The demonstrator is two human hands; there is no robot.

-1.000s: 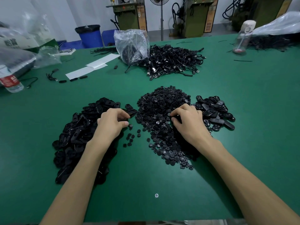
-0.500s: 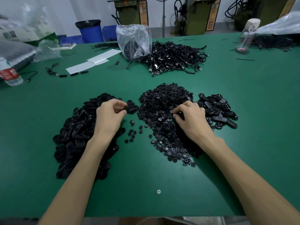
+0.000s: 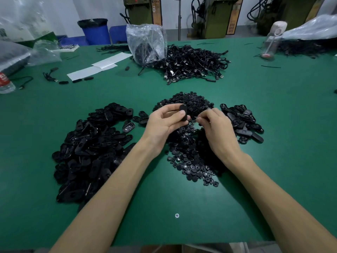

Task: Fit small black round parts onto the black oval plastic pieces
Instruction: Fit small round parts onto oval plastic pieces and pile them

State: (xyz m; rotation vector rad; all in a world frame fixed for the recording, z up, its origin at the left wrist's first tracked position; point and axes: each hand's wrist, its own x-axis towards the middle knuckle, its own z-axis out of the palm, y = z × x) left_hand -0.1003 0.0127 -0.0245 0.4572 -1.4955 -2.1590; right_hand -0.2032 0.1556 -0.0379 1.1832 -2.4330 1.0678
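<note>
My left hand (image 3: 164, 121) holds one black oval piece (image 3: 183, 112) upright between thumb and fingers, raised over the middle heap. My right hand (image 3: 215, 128) is close beside it with the fingertips pinched together; a small round part seems to sit between them, mostly hidden. A heap of small black round parts (image 3: 189, 154) lies under both hands. A large heap of black oval pieces (image 3: 91, 148) covers the table to the left. A smaller pile of oval pieces (image 3: 242, 121) lies to the right.
The green table (image 3: 291, 143) carries a tangle of black cables (image 3: 191, 64) and a plastic bag (image 3: 145, 42) at the back. White paper sheets (image 3: 98, 67) lie back left, a water bottle (image 3: 5, 83) at the far left edge. A screw head (image 3: 176, 215) sits near the front.
My left hand lifted an oval piece from the left heap and brought it right, over the round parts. My right hand rose from the round parts and met it, fingertips pinched.
</note>
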